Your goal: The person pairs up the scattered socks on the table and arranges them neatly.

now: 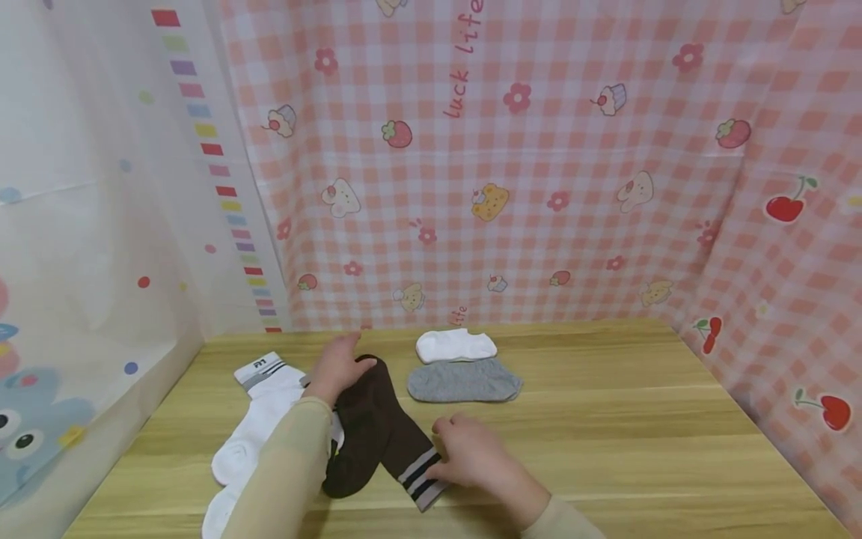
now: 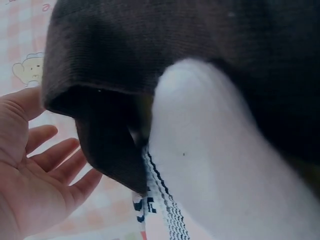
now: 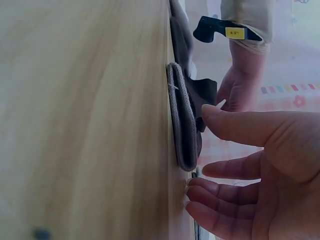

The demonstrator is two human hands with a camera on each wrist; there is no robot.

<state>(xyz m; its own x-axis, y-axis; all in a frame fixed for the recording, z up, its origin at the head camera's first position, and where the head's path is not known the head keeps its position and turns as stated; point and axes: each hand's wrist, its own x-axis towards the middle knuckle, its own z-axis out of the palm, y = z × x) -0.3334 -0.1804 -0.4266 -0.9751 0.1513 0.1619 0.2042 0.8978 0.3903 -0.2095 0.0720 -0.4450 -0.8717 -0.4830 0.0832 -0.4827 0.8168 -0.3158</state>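
Note:
A dark brown sock lies bent on the table, its cuff striped grey and black toward the front right. My left hand is at its far bend, fingers spread and fingertips right at the fabric. In the left wrist view the thumb meets the edge of the dark fabric. The right hand is beside the striped cuff, thumb close to it and the other fingers loosely extended. From the right wrist view, the cuff stands edge-on before the thumb. White socks with striped cuffs lie left, partly hidden by my left sleeve.
Behind the hands, a white ankle sock lies just beyond a grey ankle sock. The wooden table ends at a pink checked curtain at the back, with printed cloth on both sides.

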